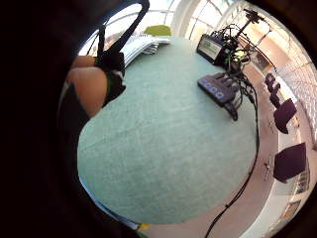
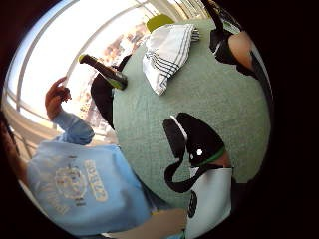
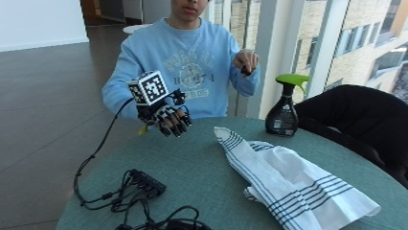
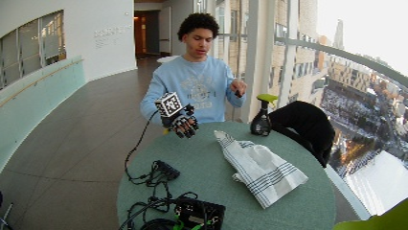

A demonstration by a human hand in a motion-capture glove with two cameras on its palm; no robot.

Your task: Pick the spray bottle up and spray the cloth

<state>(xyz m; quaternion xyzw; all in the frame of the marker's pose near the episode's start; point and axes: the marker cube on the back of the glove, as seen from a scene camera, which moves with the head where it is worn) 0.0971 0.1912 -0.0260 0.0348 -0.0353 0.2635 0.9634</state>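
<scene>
One spray bottle [image 3: 282, 109] upright near table [image 3: 191, 167] far edge, dark body, green trigger head; contents not readable through dark plastic. One striped white cloth [image 3: 287, 179] crumpled flat on table, just beside bottle, apart from it; its near end cut off at the outside view's edge. Gloved right hand [image 3: 167, 115] raised above table edge, well apart from bottle and cloth, fingers hanging loosely curled, grasping nothing. Bare left hand [image 3: 245, 61] lifted at chest height, pinching something small, too small to identify. Cables and one black box [image 3: 148, 183] on table near side.
</scene>
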